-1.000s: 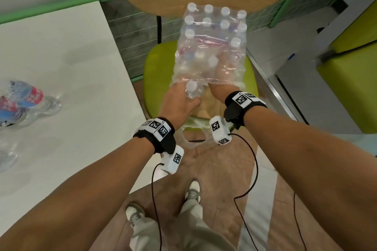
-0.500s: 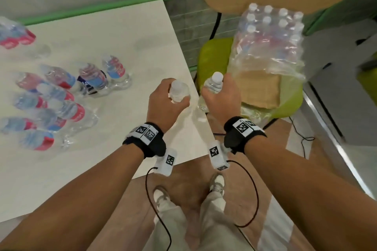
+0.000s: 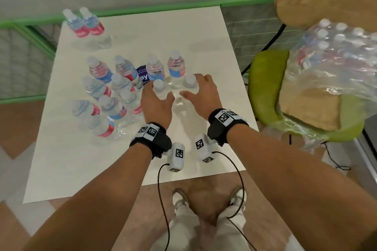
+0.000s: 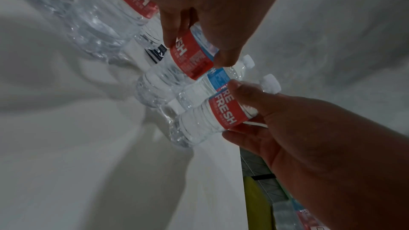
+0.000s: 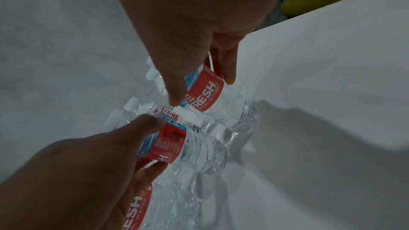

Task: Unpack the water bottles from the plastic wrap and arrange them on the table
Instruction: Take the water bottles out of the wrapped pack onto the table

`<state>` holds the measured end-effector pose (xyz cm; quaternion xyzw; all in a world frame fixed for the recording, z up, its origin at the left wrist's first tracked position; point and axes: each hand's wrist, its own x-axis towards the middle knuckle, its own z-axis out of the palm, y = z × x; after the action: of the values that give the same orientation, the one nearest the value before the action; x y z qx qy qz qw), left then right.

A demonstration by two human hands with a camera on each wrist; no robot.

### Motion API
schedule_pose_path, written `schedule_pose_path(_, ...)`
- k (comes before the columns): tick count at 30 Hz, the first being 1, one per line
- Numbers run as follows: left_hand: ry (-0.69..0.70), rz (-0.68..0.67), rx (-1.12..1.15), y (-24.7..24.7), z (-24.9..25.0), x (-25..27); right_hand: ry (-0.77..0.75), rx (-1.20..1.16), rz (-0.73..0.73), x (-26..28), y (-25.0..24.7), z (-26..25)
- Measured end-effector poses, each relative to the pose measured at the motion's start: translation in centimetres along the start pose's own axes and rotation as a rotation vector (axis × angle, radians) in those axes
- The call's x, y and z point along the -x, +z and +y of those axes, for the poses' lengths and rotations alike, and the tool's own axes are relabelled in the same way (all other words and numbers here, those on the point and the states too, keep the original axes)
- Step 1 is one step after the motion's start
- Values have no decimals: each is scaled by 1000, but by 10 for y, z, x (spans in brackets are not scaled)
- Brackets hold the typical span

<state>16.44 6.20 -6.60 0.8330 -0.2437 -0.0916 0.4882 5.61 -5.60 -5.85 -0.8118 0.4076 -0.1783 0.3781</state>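
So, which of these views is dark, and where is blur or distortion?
Head view: bright, wide-angle bending at the table edges, bottles slightly soft. Left wrist view: dim, left hand close and blurred. Right wrist view: dim too, right hand shadowed, label text readable.

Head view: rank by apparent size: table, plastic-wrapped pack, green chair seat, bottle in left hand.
1. table
2. pack; its right side is cropped
3. chair seat; partly covered by the pack, so 2 and 3 are unsure
4. bottle
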Motion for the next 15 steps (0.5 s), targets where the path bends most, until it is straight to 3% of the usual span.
schedule_pose_path(15, 91, 36, -121, 1, -5, -21, 42, -31, 3, -25, 21, -25)
